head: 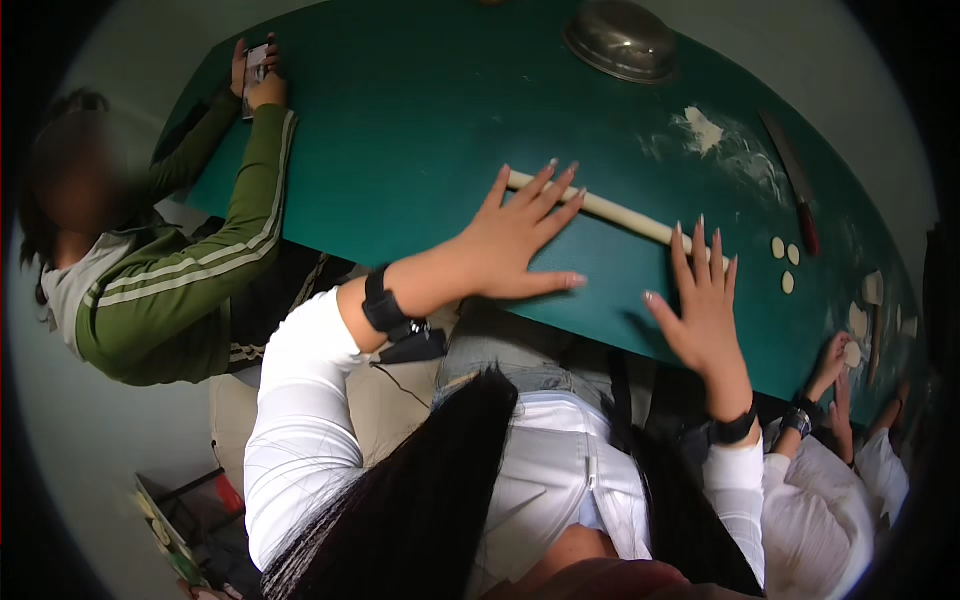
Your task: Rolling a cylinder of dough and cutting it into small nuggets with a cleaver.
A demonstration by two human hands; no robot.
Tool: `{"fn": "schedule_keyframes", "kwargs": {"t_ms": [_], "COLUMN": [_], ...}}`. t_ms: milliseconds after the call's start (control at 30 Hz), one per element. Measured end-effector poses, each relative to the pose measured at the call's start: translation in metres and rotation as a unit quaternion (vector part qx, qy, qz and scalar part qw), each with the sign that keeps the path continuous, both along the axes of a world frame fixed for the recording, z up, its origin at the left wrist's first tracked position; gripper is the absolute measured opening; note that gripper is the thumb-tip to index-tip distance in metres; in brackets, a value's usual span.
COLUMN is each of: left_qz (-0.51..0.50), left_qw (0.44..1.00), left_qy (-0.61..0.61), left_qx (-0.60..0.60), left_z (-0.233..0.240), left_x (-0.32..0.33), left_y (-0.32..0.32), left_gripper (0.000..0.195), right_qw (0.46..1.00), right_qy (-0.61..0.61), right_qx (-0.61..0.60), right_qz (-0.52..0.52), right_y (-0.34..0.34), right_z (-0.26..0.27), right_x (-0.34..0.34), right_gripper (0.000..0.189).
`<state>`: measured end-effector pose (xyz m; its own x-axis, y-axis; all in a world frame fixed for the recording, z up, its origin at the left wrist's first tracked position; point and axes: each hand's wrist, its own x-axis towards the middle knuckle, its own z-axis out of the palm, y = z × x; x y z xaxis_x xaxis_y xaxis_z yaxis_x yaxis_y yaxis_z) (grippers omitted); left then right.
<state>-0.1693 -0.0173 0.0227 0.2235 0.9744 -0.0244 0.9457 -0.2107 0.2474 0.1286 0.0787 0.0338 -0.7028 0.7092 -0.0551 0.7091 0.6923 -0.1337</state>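
Observation:
A long, thin roll of pale dough [630,217] lies slantwise on the green tabletop [405,150]. Spread fingers of my left hand [525,232] rest over its left end, with the thumb apart on the table side nearer me. At the roll's right end, my right hand [701,300] has its fingertips on the dough, fingers apart and thumb held out to the left. Neither hand is closed around the roll. Small flat dough pieces [787,282] lie right of my right hand.
A knife [791,172] with a red handle lies beyond the dough pieces, near loose flour [703,130]. An upturned metal bowl [621,41] stands at the far edge. At left, a person in green holds a phone [256,71]. Co-workers' hands are at right by a rolling pin [876,341].

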Motion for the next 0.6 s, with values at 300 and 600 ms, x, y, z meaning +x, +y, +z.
{"fn": "schedule_keyframes", "kwargs": {"t_ms": [300,600], "left_qz": [-0.060,-0.083], "left_qw": [0.988,0.988], "left_qy": [-0.007,-0.083], "left_qx": [0.141,0.100], "left_z": [-0.015,-0.021], "left_x": [0.012,0.044], "left_y": [0.121,0.035], "left_gripper": [0.117,0.114], "right_qw": [0.994,0.985], "right_qy": [0.050,0.112], "right_qx": [-0.094,-0.061], "right_qz": [-0.032,0.120], "right_y": [0.102,0.012], "right_z": [-0.005,-0.019], "right_x": [-0.092,-0.052], "right_gripper": [0.099,0.100]}}
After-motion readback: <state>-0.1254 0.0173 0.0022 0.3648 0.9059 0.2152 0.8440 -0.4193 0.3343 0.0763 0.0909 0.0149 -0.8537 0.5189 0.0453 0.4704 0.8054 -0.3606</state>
